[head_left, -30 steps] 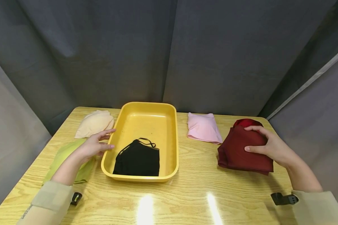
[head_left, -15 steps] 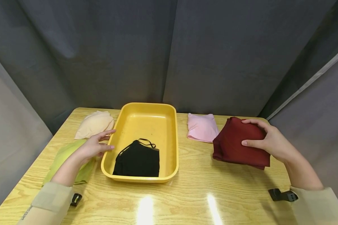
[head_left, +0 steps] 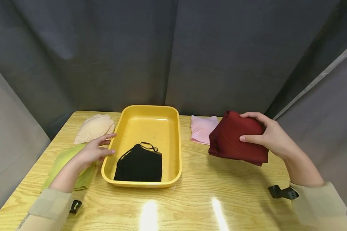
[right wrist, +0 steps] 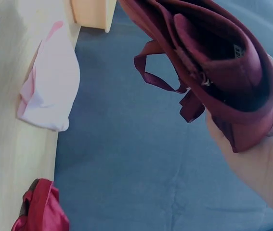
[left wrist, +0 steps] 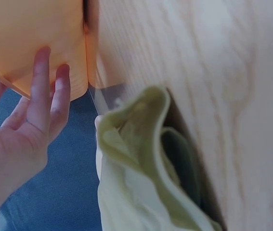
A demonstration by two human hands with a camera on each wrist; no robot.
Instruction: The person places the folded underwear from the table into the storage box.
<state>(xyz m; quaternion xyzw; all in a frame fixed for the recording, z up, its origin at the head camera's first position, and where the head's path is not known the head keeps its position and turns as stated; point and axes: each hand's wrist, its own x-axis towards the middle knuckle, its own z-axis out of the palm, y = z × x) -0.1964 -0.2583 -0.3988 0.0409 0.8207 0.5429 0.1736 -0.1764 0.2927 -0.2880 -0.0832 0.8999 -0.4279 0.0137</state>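
My right hand grips a folded dark red bra, thumb on the near face and fingers over its top edge. It is held above the right side of the table; a loose strap hangs from it in the right wrist view. My left hand touches the left rim of a yellow tray with extended fingers, seen against its outer wall in the left wrist view. A folded black bra with thin straps lies in the tray's near part.
Left of the tray, a beige folded garment and a green one lie on the wooden table. A pink folded garment lies right of it. The right wrist view shows a bright red garment. Grey curtains surround the table.
My right hand has lifted the dark red bra off the bright red garment and moved it up and leftward, partly covering the pink garment. My left hand has stayed at the tray rim.
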